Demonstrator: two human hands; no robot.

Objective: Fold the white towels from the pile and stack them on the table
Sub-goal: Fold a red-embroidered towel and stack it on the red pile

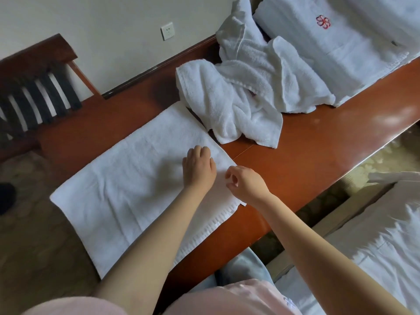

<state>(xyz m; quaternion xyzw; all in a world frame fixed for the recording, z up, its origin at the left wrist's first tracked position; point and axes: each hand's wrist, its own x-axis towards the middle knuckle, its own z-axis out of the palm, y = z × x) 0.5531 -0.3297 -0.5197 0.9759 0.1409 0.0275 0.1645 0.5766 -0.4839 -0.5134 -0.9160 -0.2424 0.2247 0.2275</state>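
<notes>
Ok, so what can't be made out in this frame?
All head view.
Left hand: fingertips hidden under the hand itself; gripping or only pressing the flat towel, unclear.
Right hand: curled fingers at the towel's edge; whether they pinch it is too small to tell.
Pile: towel count hidden by its own folds.
Folded stack: cut off by the top and right edges.

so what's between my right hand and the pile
head view: from the right hand, towel edge, then bare table with a thin thread, then the pile

Cropped at top right: folded towels point(336, 55). Cropped at left: slatted chair point(43, 53), plus dark shape point(6, 196) too partial to identify.
</notes>
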